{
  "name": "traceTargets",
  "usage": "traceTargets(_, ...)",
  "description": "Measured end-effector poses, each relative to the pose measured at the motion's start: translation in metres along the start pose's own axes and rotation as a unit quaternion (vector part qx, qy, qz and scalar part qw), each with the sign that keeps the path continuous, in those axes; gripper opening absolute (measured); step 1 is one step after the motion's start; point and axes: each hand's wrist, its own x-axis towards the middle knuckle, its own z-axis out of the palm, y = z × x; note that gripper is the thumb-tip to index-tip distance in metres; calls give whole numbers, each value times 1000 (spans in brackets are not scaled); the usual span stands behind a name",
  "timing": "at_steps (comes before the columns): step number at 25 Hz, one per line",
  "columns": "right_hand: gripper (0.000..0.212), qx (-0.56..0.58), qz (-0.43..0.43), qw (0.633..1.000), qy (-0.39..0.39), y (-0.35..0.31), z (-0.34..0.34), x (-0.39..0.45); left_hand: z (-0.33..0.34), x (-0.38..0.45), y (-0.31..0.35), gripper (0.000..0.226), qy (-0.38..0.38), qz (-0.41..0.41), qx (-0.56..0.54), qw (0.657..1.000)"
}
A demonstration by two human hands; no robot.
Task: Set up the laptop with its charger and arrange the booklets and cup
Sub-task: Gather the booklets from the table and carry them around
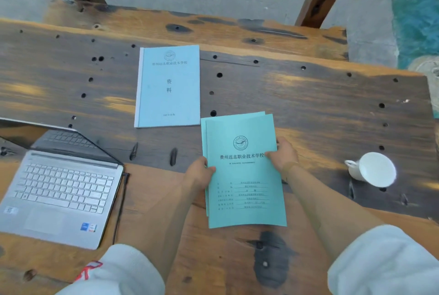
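My left hand (201, 171) grips the left edge of a stack of teal booklets (244, 194), and my right hand (282, 154) grips their right edge. The stack is held just above the wooden table, slightly fanned. A light blue booklet (168, 86) lies flat farther back on the table. The open silver laptop (61, 194) sits at the left, with a black charger cable (120, 206) running along its right side. A white cup (373, 172) lies on its side at the right.
The wooden table (308, 104) is dark, worn and dotted with holes. A wooden bench (190, 26) stands beyond its far edge. Blue-green ground shows at the top right.
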Motion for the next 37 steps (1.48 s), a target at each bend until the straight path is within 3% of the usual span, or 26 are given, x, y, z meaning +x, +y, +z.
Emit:
traceTargets(5, 49, -64, -16, 997, 33, -14, 19, 15, -7, 18, -5, 21, 50, -15, 46, 998)
traceTargets(10, 47, -87, -30, 994, 62, -3, 27, 18, -3, 21, -9, 29, 54, -17, 89, 994)
traceTargets(16, 48, -122, 7, 986, 110, -6, 37, 21, 2, 18, 0, 28, 76, -26, 124, 989)
traceTargets(21, 58, -118, 89, 987, 58, -8, 36, 23, 7, 20, 7, 47, 36, -109, -49, 992)
traceTargets(25, 33, 53, 173, 983, -13, -12, 19, 37, 1, 18, 11, 29, 3, -123, -206, 971)
traceTargets(30, 33, 53, 161, 985, -40, -24, 24, 34, -13, 13, 10, 16, -26, -97, -332, 938)
traceTargets(34, 27, 93, 159, 982, -48, -45, 26, 22, -44, 16, 3, 20, -58, -49, -342, 937)
traceTargets(37, 19, 148, 112, 982, -34, -86, 36, 18, -82, 36, 10, 22, -28, -18, -361, 932)
